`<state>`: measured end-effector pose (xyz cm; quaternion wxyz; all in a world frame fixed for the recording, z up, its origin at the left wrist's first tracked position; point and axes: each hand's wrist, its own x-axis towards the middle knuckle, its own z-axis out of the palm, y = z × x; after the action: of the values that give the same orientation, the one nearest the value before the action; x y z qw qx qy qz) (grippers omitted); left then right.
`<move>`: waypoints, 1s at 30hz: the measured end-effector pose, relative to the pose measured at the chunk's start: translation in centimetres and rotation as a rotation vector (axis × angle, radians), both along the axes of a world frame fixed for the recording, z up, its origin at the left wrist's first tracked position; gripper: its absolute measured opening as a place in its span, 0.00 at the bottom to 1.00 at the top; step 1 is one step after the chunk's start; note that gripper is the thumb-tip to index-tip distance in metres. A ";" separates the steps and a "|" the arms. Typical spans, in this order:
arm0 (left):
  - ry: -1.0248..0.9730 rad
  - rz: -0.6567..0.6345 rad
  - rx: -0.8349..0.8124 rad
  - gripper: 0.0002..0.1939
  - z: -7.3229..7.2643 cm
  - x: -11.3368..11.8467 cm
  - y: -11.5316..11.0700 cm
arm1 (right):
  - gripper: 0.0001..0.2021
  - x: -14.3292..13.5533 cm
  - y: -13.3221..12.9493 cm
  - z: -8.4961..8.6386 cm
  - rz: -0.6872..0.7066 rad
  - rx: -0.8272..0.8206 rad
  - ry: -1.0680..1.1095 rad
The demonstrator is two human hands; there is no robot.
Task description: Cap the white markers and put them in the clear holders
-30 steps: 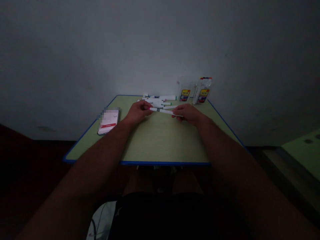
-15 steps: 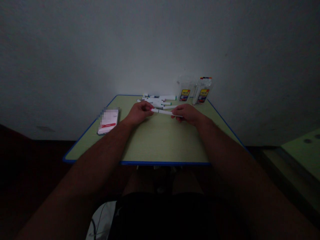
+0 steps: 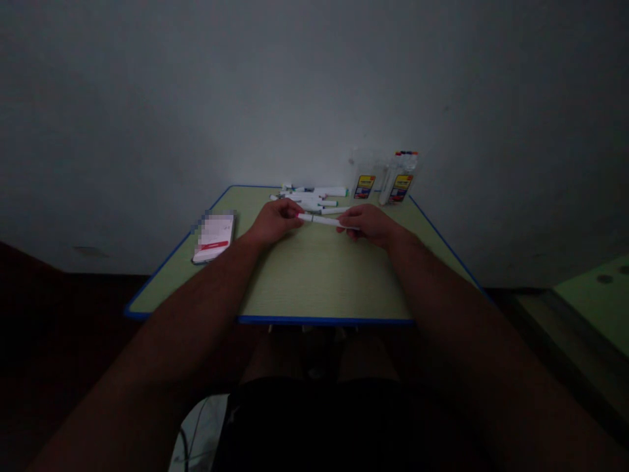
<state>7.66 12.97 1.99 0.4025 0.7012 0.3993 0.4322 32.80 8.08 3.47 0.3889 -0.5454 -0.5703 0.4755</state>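
A white marker (image 3: 324, 221) with a pink end lies level between my two hands, above the middle of the table. The fingertips of my left hand (image 3: 276, 221) pinch its pink end. My right hand (image 3: 367, 224) is closed round the other end, and its fingers hide that tip. Just behind the held marker, a loose pile of white markers (image 3: 307, 198) with coloured ends lies on the table. One more white marker (image 3: 335, 210) lies close behind my right fingers.
Two clear plastic pouches stand at the back right; the right pouch (image 3: 400, 183) holds a few markers, the left pouch (image 3: 364, 183) looks transparent. A phone (image 3: 215, 237) lies at the table's left. The pale table (image 3: 324, 282) has a blue edge and stands against a wall.
Both hands keep the same hold on the marker. The view has shifted very slightly; nothing else has visibly moved.
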 end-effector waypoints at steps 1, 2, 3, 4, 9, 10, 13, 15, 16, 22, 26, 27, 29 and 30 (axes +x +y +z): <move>0.000 -0.003 0.001 0.11 0.0 0.0 0.0 | 0.05 0.0 0.0 0.0 -0.001 0.003 0.006; -0.001 -0.003 0.003 0.11 0.0 0.0 0.0 | 0.05 0.0 0.0 0.0 -0.001 0.004 0.016; -0.003 -0.002 0.004 0.11 0.0 0.0 0.0 | 0.04 0.0 0.1 -0.1 -0.005 0.004 0.030; -0.005 0.000 0.004 0.11 -0.1 0.0 0.0 | 0.04 0.0 0.1 -0.1 -0.011 0.005 0.050; 0.019 0.036 -0.010 0.10 -0.5 -0.1 0.4 | 0.05 0.1 0.3 -0.1 -0.034 0.010 0.179; 0.024 0.042 -0.009 0.10 -0.6 -0.1 0.5 | 0.04 0.1 0.3 0.0 -0.031 0.012 0.209; 0.043 0.062 0.003 0.09 -0.9 -0.3 0.9 | 0.05 0.2 0.1 0.2 -0.014 0.041 0.292; 0.073 0.081 0.012 0.09 -1.0 -0.3 1.0 | 0.09 0.1 0.0 0.2 0.005 0.078 0.319; 0.091 0.088 0.012 0.09 -1.0 -0.3 1.0 | 0.11 0.1 0.0 0.1 0.013 0.100 0.321; 0.157 0.092 0.003 0.09 -0.7 -0.3 0.7 | 0.17 -0.1 0.3 -0.5 0.059 0.190 0.291; 0.168 0.097 0.017 0.09 -0.6 -0.2 0.6 | 0.18 0.0 0.4 -0.7 0.073 0.216 0.299; 0.168 0.096 0.017 0.08 -0.6 -0.2 0.6 | 0.19 0.0 0.4 -0.7 0.078 0.218 0.303; 0.171 0.094 0.013 0.08 -0.5 -0.2 0.5 | 0.21 0.0 0.4 -0.7 0.085 0.217 0.312; 0.175 0.094 0.013 0.08 -0.4 -0.2 0.4 | 0.21 0.0 0.5 -0.7 0.086 0.215 0.314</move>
<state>7.51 13.37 1.57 0.3408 0.7195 0.4625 0.3902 32.84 8.53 2.77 0.5086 -0.3947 -0.5729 0.5073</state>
